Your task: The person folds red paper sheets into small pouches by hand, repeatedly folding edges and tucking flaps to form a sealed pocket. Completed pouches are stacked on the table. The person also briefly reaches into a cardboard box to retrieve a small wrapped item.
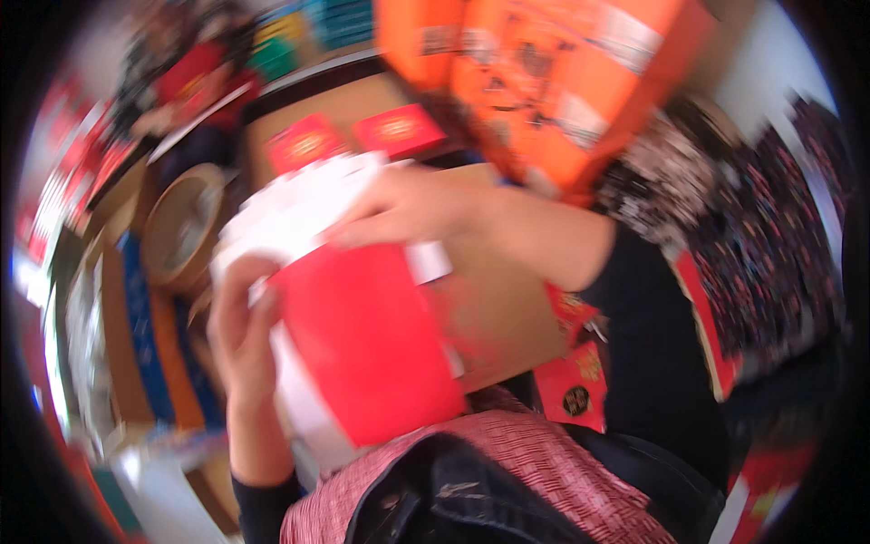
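Note:
A large red paper sheet lies slanted across my lap, over white paper that shows along its left side. More white paper with a stepped, fanned edge spreads beyond its top. My left hand is curled at the sheet's upper left corner, its thumb and fingers closed on that edge. Reaching across from the right, my right hand has its fingers together at the sheet's top edge, over the white paper. Motion blur softens both hands, and the undersides of the papers are hidden.
Brown cardboard lies right of the sheet. Two red packets rest beyond the papers. Orange boxes stand at the back. A round tan container is at left. Another person's hand shows at the far left.

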`<action>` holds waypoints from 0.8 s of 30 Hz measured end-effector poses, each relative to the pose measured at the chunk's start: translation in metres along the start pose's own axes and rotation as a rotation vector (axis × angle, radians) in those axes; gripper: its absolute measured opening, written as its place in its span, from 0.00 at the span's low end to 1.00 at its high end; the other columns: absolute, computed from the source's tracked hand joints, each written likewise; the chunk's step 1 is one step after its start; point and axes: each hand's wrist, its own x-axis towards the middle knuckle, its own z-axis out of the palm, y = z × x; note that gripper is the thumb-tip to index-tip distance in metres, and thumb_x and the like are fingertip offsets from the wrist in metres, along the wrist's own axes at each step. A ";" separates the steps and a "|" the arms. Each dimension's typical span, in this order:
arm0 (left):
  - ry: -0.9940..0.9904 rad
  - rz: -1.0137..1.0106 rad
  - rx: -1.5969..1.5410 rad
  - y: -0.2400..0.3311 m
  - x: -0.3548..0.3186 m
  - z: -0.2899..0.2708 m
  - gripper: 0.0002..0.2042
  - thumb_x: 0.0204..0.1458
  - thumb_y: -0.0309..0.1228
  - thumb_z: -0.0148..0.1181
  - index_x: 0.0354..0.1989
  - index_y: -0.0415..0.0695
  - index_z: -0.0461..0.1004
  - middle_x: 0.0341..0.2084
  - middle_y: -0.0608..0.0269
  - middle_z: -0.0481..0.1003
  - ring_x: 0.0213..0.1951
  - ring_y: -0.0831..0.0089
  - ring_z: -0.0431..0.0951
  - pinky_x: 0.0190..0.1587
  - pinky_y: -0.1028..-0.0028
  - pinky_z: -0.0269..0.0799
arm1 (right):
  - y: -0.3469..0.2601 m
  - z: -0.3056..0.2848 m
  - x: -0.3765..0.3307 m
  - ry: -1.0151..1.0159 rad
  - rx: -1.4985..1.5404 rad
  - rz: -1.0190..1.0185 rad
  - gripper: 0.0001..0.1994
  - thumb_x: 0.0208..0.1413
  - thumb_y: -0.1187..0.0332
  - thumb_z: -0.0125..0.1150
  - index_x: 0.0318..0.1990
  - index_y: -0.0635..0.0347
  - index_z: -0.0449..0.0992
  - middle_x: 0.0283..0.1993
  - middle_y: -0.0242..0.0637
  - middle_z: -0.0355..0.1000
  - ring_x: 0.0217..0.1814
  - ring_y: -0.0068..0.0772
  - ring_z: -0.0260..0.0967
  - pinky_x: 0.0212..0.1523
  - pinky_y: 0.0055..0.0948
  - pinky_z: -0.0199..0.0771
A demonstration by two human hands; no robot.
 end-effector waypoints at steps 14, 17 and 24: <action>0.103 -0.155 -0.094 -0.027 0.005 0.003 0.10 0.63 0.31 0.46 0.48 0.43 0.69 0.49 0.63 0.71 0.52 0.73 0.70 0.57 0.73 0.65 | 0.029 0.015 -0.009 0.351 0.565 0.074 0.10 0.48 0.67 0.68 0.33 0.66 0.82 0.30 0.41 0.78 0.30 0.27 0.74 0.28 0.25 0.73; -0.044 -0.066 0.187 -0.028 0.005 0.011 0.12 0.63 0.32 0.46 0.52 0.44 0.69 0.51 0.62 0.71 0.54 0.72 0.69 0.58 0.71 0.65 | 0.028 0.021 -0.005 0.447 0.379 0.099 0.11 0.45 0.67 0.69 0.32 0.66 0.82 0.29 0.41 0.78 0.27 0.28 0.73 0.29 0.28 0.72; -0.109 -0.119 0.098 -0.032 0.008 0.010 0.14 0.59 0.32 0.52 0.52 0.42 0.70 0.53 0.60 0.69 0.55 0.68 0.68 0.59 0.67 0.63 | 0.034 0.029 0.000 0.491 0.414 0.199 0.11 0.44 0.64 0.70 0.28 0.64 0.82 0.25 0.40 0.77 0.26 0.29 0.72 0.29 0.28 0.70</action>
